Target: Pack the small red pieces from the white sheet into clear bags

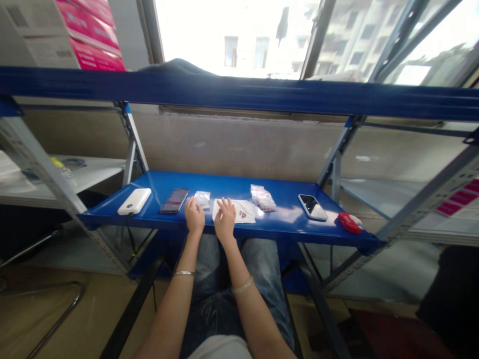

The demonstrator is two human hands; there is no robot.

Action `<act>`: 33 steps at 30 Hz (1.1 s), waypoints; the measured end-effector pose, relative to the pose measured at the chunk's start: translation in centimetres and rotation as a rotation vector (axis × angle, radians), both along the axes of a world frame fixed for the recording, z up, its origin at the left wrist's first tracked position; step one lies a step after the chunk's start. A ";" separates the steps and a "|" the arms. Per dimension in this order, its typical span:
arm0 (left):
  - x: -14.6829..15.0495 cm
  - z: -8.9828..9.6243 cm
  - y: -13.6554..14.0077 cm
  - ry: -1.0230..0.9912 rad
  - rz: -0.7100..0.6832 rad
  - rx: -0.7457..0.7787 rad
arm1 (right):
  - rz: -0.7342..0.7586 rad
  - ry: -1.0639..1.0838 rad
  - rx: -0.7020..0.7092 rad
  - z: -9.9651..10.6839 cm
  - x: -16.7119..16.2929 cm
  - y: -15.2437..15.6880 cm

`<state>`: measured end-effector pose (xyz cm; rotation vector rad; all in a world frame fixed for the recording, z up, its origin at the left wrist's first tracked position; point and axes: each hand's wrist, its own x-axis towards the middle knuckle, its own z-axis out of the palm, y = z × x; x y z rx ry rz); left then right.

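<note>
My left hand point(195, 215) rests at the shelf's front edge, its fingers loosely extended beside a small clear plastic bag point(202, 199). To its right, my right hand point(225, 218) lies over the left part of a white cloth or tissue point(248, 207), fingers a little apart. Nothing shows between the fingers of either hand. On the cloth, right of my right hand, sit several small reddish-brown pieces point(243, 214), too small to name. Beyond the cloth's right end lies a pile of small clear plastic bags point(263, 197) with reddish contents at their near end.
On the blue shelf point(288, 219) lie a dark phone point(175, 201), partly blurred, and a white device point(134, 201) with a black cable. Farther right are another phone point(312, 207) and a red-and-white round object point(351, 222). A blue upper beam point(239, 94) crosses in front.
</note>
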<state>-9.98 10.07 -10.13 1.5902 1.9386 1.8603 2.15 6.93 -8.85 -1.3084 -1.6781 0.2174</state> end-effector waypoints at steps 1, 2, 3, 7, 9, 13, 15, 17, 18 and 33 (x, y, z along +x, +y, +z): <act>0.4 0.0 -0.2 -0.003 0.013 0.018 | -0.092 0.011 -0.008 0.0 1.8 0.4; 0.8 0.1 -0.4 -0.005 0.020 0.032 | -0.178 0.004 -0.027 0.1 3.6 0.8; 1.4 0.1 -0.7 -0.003 0.020 0.041 | -0.259 -0.013 -0.058 0.0 5.4 1.2; 5.3 0.4 -2.5 0.069 -0.060 0.061 | -0.470 -0.125 -0.235 -0.3 10.0 2.1; 8.4 0.7 -3.5 0.165 -0.202 0.089 | -0.510 -0.171 -0.253 -0.6 10.6 2.2; 14.3 1.5 -4.8 0.373 -0.586 0.079 | -0.480 -0.020 -0.202 -0.7 10.9 2.0; 16.2 1.8 -4.9 0.375 -0.625 0.051 | -0.415 0.086 -0.171 -0.7 11.4 1.9; 17.2 2.0 -4.8 0.373 -0.593 0.011 | -0.382 0.122 -0.148 -0.5 12.0 1.7; 17.4 2.0 -4.7 0.380 -0.570 -0.011 | -0.402 0.124 -0.145 -0.5 12.2 1.6; 15.3 -1.1 -5.4 0.504 -0.505 -0.123 | -0.599 0.538 0.038 -1.0 12.8 1.6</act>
